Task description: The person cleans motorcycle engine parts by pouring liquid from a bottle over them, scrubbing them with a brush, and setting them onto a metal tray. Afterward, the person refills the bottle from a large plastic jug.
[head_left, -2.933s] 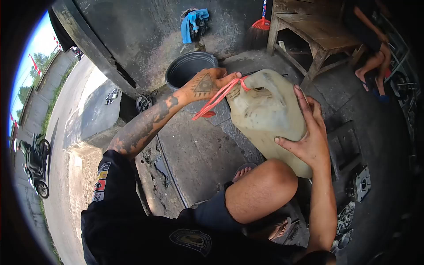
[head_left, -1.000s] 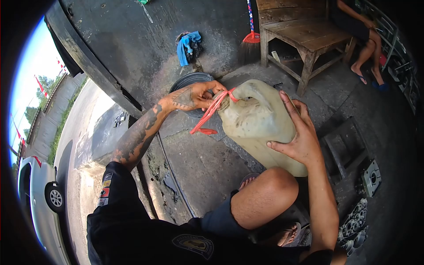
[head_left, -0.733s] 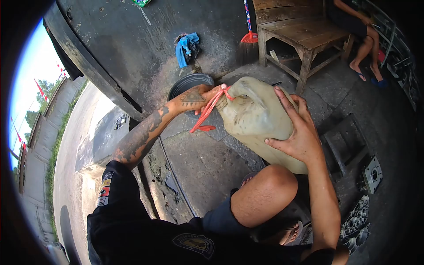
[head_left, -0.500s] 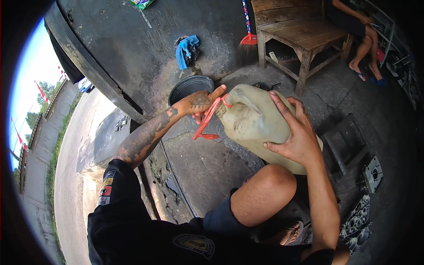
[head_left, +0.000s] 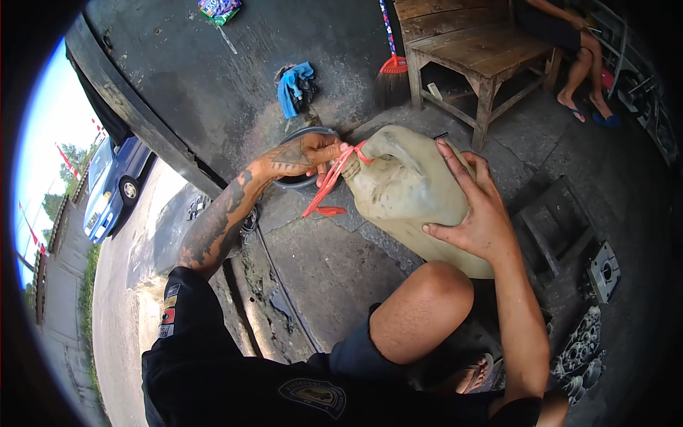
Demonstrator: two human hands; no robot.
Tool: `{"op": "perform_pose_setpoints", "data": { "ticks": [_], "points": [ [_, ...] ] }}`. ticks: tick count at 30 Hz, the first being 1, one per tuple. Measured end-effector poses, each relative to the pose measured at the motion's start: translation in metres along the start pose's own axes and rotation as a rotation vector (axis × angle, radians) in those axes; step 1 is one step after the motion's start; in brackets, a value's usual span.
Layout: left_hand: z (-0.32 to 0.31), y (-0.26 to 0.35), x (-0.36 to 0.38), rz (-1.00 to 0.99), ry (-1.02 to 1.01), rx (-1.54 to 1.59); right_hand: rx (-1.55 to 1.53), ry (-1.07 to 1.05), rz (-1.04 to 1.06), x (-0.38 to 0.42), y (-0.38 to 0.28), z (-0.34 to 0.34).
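A large, dirty cream plastic jerrycan (head_left: 405,192) is tilted above my knee, its neck toward the left. My right hand (head_left: 477,206) is spread around its body, with the thumb on the near side. At the neck, my left hand (head_left: 313,158) has its fingers closed near a red plastic strip (head_left: 329,186) tied there; thumb and fingertips meet at the strip's upper end. The mouth of the can is hidden behind the hand and strip. Behind my left hand is a dark round basin (head_left: 306,132), partly covered by it.
A wooden bench (head_left: 484,57) stands at the upper right, with a seated person's legs (head_left: 587,75) beside it. Metal engine parts (head_left: 580,341) lie at the lower right near a dark frame (head_left: 551,228). A broom (head_left: 393,67) leans on the wall.
My left thumb has lowered onto the red strip from its raised position. The jerrycan has shifted slightly left in view. A blue car has come into view on the road.
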State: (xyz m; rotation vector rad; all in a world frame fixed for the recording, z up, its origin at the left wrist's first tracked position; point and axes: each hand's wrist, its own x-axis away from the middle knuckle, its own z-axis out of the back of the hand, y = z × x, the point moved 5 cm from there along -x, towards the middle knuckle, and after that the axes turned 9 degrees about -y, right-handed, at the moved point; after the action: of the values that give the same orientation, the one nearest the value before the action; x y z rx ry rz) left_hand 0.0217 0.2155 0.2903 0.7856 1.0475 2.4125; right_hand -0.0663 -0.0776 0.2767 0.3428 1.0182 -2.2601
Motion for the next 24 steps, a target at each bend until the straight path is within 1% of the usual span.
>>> {"op": "perform_pose_setpoints", "data": {
  "ticks": [1, 3, 5, 7, 8, 9, 12, 14, 15, 17, 18, 20, 21, 23, 24],
  "points": [
    [-0.004, 0.004, 0.001, 0.000, -0.001, -0.002, 0.027, -0.005, -0.004, 0.000, -0.003, 0.000],
    [-0.005, 0.000, 0.006, 0.255, 0.115, -0.007, 0.054, -0.006, -0.014, 0.000, -0.009, 0.002],
    [-0.011, 0.000, 0.002, 0.239, 0.094, -0.059, 0.102, -0.058, -0.059, -0.001, -0.013, 0.001],
    [-0.012, 0.001, 0.001, 0.172, 0.151, -0.256, 0.080, -0.060, -0.068, 0.000, -0.012, 0.002],
    [-0.012, 0.001, 0.004, 0.367, 0.217, -0.211, 0.059, -0.057, -0.073, 0.001, -0.011, 0.003],
    [-0.013, -0.003, 0.003, 0.364, 0.217, -0.212, 0.061, -0.056, -0.074, 0.002, -0.011, 0.003],
    [-0.017, -0.012, -0.003, 0.304, 0.189, -0.068, 0.063, -0.050, -0.074, 0.007, -0.009, 0.005],
    [-0.019, -0.004, -0.002, 0.366, 0.203, -0.084, 0.039, -0.050, -0.086, 0.006, -0.009, 0.005],
    [-0.018, -0.005, -0.002, 0.366, 0.201, -0.087, 0.038, -0.047, -0.088, 0.007, -0.009, 0.005],
    [-0.020, -0.011, -0.005, 0.389, 0.068, 0.026, 0.039, -0.051, -0.088, 0.008, -0.006, 0.006],
    [-0.024, -0.012, -0.006, 0.385, 0.069, 0.016, 0.041, -0.040, -0.087, 0.009, -0.004, 0.007],
    [-0.030, -0.007, -0.003, 0.149, 0.239, 0.181, 0.082, -0.013, -0.056, 0.009, -0.002, 0.008],
    [-0.031, -0.009, -0.004, 0.145, 0.238, 0.169, 0.082, 0.000, -0.055, 0.009, -0.001, 0.009],
    [-0.030, -0.012, -0.005, 0.143, 0.239, 0.256, 0.106, -0.020, -0.066, 0.010, 0.000, 0.008],
    [-0.028, -0.010, -0.006, 0.136, 0.206, 0.207, 0.104, -0.011, -0.068, 0.010, 0.000, 0.009]
  ]
}}
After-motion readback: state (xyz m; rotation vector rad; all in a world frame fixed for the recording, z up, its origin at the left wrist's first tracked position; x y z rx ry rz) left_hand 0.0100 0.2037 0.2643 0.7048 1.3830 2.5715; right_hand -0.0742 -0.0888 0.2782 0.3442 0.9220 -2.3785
